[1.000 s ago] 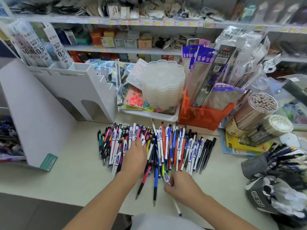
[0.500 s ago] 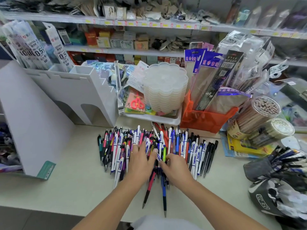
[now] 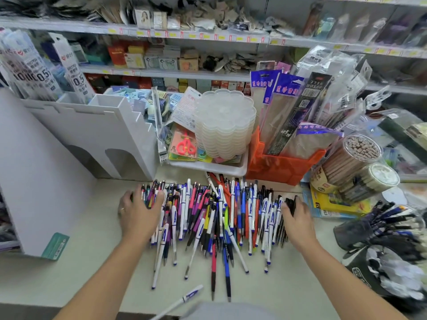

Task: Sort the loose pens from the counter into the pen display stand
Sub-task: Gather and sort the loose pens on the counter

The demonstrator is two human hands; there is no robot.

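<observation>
Head view: both hands, left (image 3: 138,212) and right (image 3: 297,219), flank the pens (image 3: 215,215), fingers spread.

Both hands, left (image 3: 138,210) and right (image 3: 297,219), rest spread at opposite edges of the pen pile (image 3: 215,213) on the counter (image 3: 69,273).

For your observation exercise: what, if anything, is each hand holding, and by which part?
Nothing is held. The left hand and right hand press open against opposite sides of the pen pile.

Pale counter (image 3: 76,269): loose pens (image 3: 215,218) heaped mid, white display stand (image 3: 92,137) left, orange bin (image 3: 284,165) behind.
</observation>
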